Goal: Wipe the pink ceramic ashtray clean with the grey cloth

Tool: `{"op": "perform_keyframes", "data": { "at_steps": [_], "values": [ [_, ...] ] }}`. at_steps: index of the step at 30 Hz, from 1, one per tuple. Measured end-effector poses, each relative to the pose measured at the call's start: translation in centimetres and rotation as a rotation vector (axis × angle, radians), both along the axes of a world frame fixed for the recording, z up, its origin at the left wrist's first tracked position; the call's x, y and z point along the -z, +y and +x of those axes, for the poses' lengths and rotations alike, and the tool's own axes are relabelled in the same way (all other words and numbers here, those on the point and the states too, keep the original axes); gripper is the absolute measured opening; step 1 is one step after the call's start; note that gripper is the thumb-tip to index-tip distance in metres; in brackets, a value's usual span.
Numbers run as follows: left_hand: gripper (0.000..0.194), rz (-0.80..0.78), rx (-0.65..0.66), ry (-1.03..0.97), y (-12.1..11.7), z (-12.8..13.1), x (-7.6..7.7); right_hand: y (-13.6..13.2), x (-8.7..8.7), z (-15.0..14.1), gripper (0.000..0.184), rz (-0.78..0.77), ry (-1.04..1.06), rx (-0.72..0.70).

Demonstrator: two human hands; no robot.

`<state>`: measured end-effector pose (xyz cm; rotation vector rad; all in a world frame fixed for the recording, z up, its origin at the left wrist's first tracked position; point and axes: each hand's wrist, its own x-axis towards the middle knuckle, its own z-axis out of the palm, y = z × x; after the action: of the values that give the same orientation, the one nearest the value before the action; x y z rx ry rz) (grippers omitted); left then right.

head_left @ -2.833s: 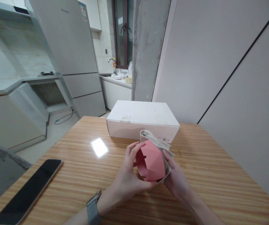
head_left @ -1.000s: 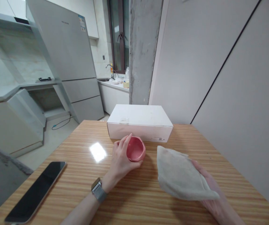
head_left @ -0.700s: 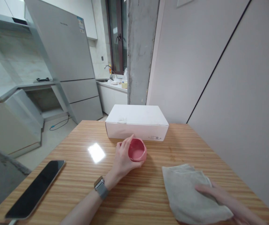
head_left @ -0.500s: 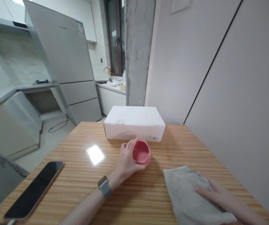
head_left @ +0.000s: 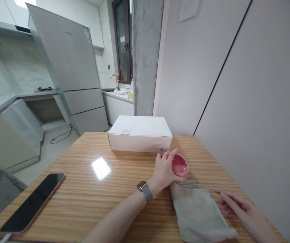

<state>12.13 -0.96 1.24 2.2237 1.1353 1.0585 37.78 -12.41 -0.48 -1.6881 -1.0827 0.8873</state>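
Observation:
My left hand (head_left: 164, 170), with a watch (head_left: 145, 191) on its wrist, is wrapped round a pink bowl (head_left: 180, 165). The bowl is tilted so that its hollow inside faces me, just above the far edge of a folded grey-green cloth (head_left: 198, 212). That cloth lies flat on the wooden table. To the right of the cloth, my right hand (head_left: 237, 207) is open with its fingers apart, close to the cloth's edge and holding nothing.
A white box (head_left: 140, 135) stands at the far side of the wooden table (head_left: 76, 202). A black phone (head_left: 33, 202) with a white cable lies at the left edge. Beyond are a concrete pillar (head_left: 147, 57), a pale wall and a fridge (head_left: 69, 60).
My left hand has carried the pink bowl to the right, from in front of the box to the cloth's far edge. My right hand has let go of the cloth.

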Motion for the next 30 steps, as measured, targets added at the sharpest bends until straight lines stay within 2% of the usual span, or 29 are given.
{"op": "perform_keyframes", "data": {
  "at_steps": [7,13,15,17,19,21,23,26,30],
  "values": [
    [0.107,0.006,-0.034,0.037,1.1,1.9,1.1,-1.3,-1.5,-1.7,0.039,0.027,0.071,0.016],
    [0.113,-0.068,-0.06,0.028,0.8,2.1,0.6,-1.5,-3.5,-5.0,0.044,0.095,0.043,0.034],
    [0.1,-0.071,-0.054,-0.036,0.1,1.2,-0.1,-1.6,-4.3,-6.8,0.047,0.123,0.029,0.015],
    [0.07,-0.068,-0.052,-0.122,-1.2,-0.2,-1.0,-1.6,-5.1,-9.1,0.041,0.177,0.073,0.009],
    [0.035,-0.084,-0.052,-0.18,-2.8,-2.1,-1.7,-1.6,-5.7,-12.0,0.033,0.263,0.135,-0.066],
    [0.023,-0.113,-0.075,-0.195,-4.6,-4.4,-1.9,-1.3,-6.0,-15.1,0.034,0.312,0.207,-0.168],
    [0.026,-0.191,-0.128,-0.206,-6.4,-6.9,-1.7,-1.1,-5.6,-18.1,0.033,0.302,0.278,-0.29],
    [0.032,-0.306,-0.196,-0.198,-8.6,-10.4,-0.7,-0.9,-3.7,-21.8,0.034,0.275,0.365,-0.372],
    [0.038,-0.37,-0.227,-0.199,-10.7,-13.4,1.1,-1.1,-0.1,-24.5,0.038,0.128,0.416,-0.348]
  ]
}}
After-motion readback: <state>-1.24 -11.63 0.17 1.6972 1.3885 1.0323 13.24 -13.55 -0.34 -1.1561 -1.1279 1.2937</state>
